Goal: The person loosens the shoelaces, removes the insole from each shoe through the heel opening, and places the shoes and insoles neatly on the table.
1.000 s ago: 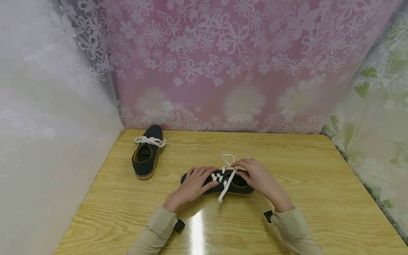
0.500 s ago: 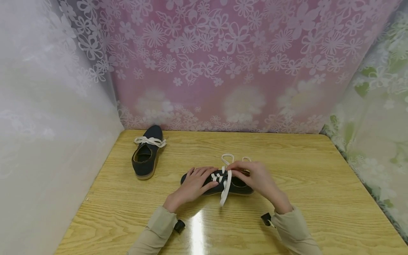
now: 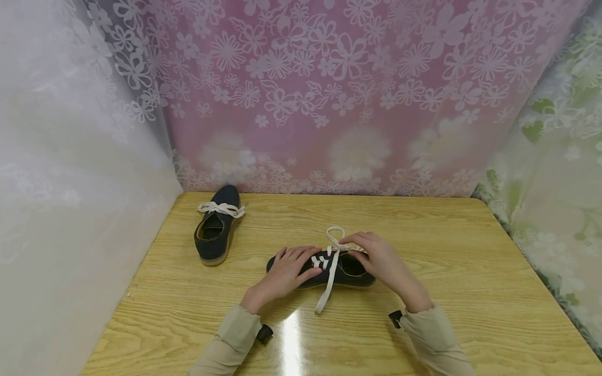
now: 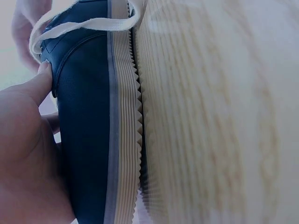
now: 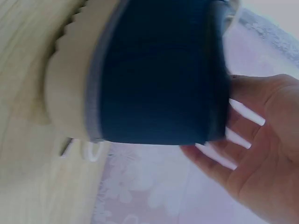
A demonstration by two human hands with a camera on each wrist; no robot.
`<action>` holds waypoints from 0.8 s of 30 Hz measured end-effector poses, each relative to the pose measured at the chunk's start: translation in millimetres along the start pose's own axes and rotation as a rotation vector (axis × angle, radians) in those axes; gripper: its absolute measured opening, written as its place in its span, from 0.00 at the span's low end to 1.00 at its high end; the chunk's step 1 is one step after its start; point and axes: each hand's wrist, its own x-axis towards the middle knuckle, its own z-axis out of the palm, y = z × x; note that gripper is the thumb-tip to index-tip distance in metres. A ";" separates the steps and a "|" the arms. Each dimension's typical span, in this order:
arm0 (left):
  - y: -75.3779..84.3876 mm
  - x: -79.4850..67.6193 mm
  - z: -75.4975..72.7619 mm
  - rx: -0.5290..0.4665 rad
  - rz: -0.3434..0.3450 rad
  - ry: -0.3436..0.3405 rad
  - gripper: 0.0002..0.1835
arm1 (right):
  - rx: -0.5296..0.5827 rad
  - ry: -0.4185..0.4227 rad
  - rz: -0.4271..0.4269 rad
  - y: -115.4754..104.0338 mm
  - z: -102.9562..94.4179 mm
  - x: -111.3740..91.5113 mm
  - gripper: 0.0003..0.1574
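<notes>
A dark navy lace-up shoe (image 3: 316,282) stands on the table in the head view, toe to the left. My left hand (image 3: 284,273) grips its toe end, fingers over the top and thumb (image 4: 41,84) beside the lacing. The white shoelace (image 3: 331,282) crosses the shoe, one end falling over the near side and a loop lying beyond the far side. My right hand (image 3: 381,261) is bent over the opening, index fingertip at the lace. In the right wrist view its fingers reach behind the heel (image 5: 159,74); I cannot tell whether they pinch the lace.
A second navy shoe (image 3: 213,245) stands at the back left, its white laces (image 3: 222,209) tied in a bow. The wooden table (image 3: 447,313) ends at a pink flowered curtain (image 3: 329,104) behind, with pale curtains on both sides.
My right hand has drawn back slightly from the lace crossing, thumb and index now spread wider. The near lace end has shifted left and toward me. My left hand has stayed put.
</notes>
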 end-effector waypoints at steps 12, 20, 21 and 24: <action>-0.3 0.3 0.4 -0.011 -0.002 -0.001 0.32 | -0.061 0.004 0.011 10.0 16.3 -0.1 0.06; 0.4 -0.3 0.1 -0.012 0.000 0.003 0.31 | 0.138 0.120 -0.065 -11.1 -4.5 1.1 0.11; 0.6 -0.5 0.0 -0.011 -0.002 0.005 0.31 | 0.192 0.102 -0.089 -13.8 -7.5 1.2 0.11; 1.1 -0.8 -0.3 -0.010 -0.006 0.009 0.31 | 0.317 0.013 -0.147 -19.0 -12.5 1.0 0.11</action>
